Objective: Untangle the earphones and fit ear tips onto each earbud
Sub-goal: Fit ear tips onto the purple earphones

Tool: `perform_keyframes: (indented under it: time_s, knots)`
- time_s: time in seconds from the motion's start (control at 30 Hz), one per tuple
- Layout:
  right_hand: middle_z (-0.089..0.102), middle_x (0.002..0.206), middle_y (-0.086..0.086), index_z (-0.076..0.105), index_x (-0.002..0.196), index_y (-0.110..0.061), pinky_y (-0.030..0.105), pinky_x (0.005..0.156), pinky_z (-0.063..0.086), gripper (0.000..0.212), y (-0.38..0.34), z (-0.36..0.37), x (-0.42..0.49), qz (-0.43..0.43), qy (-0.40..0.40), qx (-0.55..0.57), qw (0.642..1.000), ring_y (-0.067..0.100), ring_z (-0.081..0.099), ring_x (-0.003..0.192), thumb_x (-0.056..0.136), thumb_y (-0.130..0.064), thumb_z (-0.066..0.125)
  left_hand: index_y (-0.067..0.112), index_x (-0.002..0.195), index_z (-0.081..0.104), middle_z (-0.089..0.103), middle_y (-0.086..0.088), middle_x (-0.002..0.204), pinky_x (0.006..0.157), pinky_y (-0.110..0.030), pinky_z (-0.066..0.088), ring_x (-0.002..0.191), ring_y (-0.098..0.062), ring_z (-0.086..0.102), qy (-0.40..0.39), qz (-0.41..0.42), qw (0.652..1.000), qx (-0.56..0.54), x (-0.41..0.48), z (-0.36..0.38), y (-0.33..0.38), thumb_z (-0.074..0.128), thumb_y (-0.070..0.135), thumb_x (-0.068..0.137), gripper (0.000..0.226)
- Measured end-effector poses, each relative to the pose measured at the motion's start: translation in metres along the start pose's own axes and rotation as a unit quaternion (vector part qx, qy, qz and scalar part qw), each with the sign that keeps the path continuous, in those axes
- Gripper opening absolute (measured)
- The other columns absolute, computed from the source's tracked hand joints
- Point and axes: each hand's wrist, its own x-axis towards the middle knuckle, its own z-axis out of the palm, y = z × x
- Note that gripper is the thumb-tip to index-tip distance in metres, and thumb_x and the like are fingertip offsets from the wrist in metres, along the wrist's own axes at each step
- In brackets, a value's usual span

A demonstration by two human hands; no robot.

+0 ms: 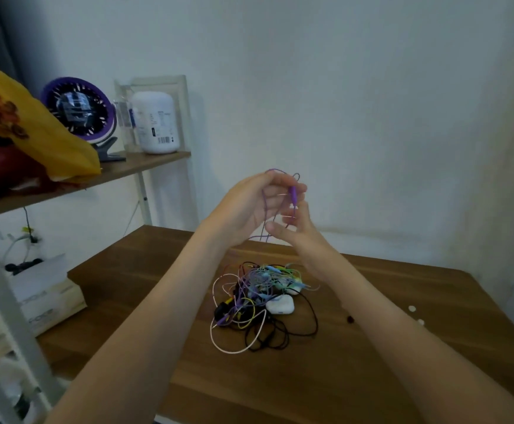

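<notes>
On the far left we see a shelf (157, 159) carrying a yellow bag (35, 127), a purple fan (78, 105) and a white jar (156, 123). The bag is cut off by the frame edge.

Moving right, the left hand (249, 206) is raised above the table (372, 377). Its fingers are curled over and grip loops of a purple cable (293, 194), with a thicker purple piece poking out past the fingertips. Just beside it and lower, the right hand (298, 231) faces it. Its thumb and bent fingers are close together and pinch the strands hanging below that piece. Blur keeps us from making out each fingertip, and we cannot tell whether the piece is a plug or a remote.

Below the hands, a tangle of earphones (249, 301) in many colours lies on the table around a white case (280, 305). The purple strands drop toward it.

To the right, well apart from the tangle, lie a small dark ear tip (350, 319) and two white ear tips (412, 308).
</notes>
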Motion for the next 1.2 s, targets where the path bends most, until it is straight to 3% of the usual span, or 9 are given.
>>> perform_keyframes:
  time_s: [0.13,0.23,0.37,0.57,0.77,0.87,1.0,1.07,1.2]
  knots:
    - [0.072,0.096,0.001,0.073,0.092,-0.018,0.029,0.094,0.047,0.013,-0.012,-0.013,-0.008,0.019,-0.105,0.162,0.981,0.014,0.065,0.099,0.086,-0.023,0.063,0.006,0.100,0.062,0.067,-0.015,0.101,0.084,-0.032,0.054,0.085,-0.025,0.068,-0.015,-0.011,0.999,-0.049,0.008,0.023,0.006,0.041,0.019,0.099,0.025]
    - [0.065,0.066,0.007,0.062,0.076,-0.006,0.031,0.079,0.055,0.025,-0.018,-0.026,-0.019,0.052,-0.139,0.205,0.967,0.022,0.069,0.078,0.090,-0.023,0.051,0.010,0.103,0.061,0.065,-0.010,0.095,0.065,-0.024,0.052,0.063,-0.014,0.061,0.021,-0.010,0.999,-0.036,0.017,0.036,0.007,0.041,0.019,0.099,0.023]
    - [0.042,0.048,0.002,0.047,0.068,-0.009,0.030,0.062,0.052,0.026,-0.023,-0.051,-0.027,0.062,-0.131,0.080,0.986,0.017,0.052,0.047,0.089,-0.021,0.056,0.010,0.100,0.059,0.060,-0.003,0.078,0.040,-0.017,0.027,0.040,-0.006,0.033,0.097,0.022,0.994,-0.037,0.029,0.038,0.008,0.036,0.014,0.101,0.024]
    - [0.041,0.047,-0.001,0.050,0.079,-0.011,0.032,0.050,0.042,0.026,-0.019,-0.096,-0.037,0.116,-0.096,-0.199,0.968,0.015,0.053,0.043,0.094,-0.030,0.059,0.014,0.091,0.058,0.052,0.001,0.069,0.032,-0.015,0.016,0.033,-0.004,0.022,0.107,0.073,0.983,-0.132,0.032,0.007,0.024,0.042,0.018,0.098,0.018]
    - [0.037,0.048,0.003,0.050,0.076,-0.009,0.027,0.043,0.045,0.032,-0.033,-0.114,-0.041,0.125,-0.039,-0.162,0.978,0.016,0.037,0.040,0.097,-0.033,0.052,0.016,0.092,0.061,0.060,-0.005,0.078,0.038,-0.018,0.017,0.037,-0.008,0.023,0.127,0.041,0.971,0.196,0.023,-0.001,0.012,0.052,0.024,0.096,0.013]
    - [0.029,0.050,0.004,0.049,0.075,-0.009,0.021,0.037,0.025,0.029,-0.041,-0.119,-0.042,0.119,-0.001,-0.117,0.986,0.014,0.024,0.039,0.097,-0.028,0.053,0.023,0.104,0.062,0.063,0.005,0.094,0.053,-0.020,0.036,0.055,-0.001,0.043,0.011,-0.012,0.892,0.451,0.018,0.010,-0.003,0.056,0.043,0.093,0.024]
    - [0.031,0.049,0.001,0.053,0.082,-0.009,0.024,0.040,0.020,0.018,-0.051,-0.125,-0.046,0.118,0.004,-0.110,0.987,0.014,0.023,0.041,0.093,-0.022,0.059,0.025,0.103,0.062,0.054,0.010,0.094,0.078,-0.028,0.041,0.090,-0.011,0.051,-0.089,-0.061,0.700,0.706,0.023,0.032,-0.024,0.056,0.056,0.088,0.035]
    - [0.042,0.050,0.001,0.056,0.089,-0.009,0.025,0.039,0.025,0.017,-0.056,-0.130,-0.050,0.123,-0.010,-0.154,0.980,0.015,0.031,0.040,0.091,-0.024,0.063,0.023,0.086,0.063,0.057,0.005,0.076,0.062,-0.026,0.040,0.070,-0.014,0.052,-0.075,-0.060,0.743,0.663,0.026,0.035,-0.028,0.049,0.041,0.096,0.025]
    - [0.064,0.067,0.003,0.062,0.101,-0.010,0.022,0.044,0.044,0.024,-0.057,-0.142,-0.057,0.168,-0.092,-0.309,0.932,0.012,0.053,0.045,0.087,-0.028,0.068,0.012,0.083,0.062,0.048,-0.003,0.058,0.040,-0.021,0.021,0.041,-0.012,0.027,0.031,-0.082,0.966,0.244,0.032,0.037,-0.017,0.036,0.019,0.100,0.032]
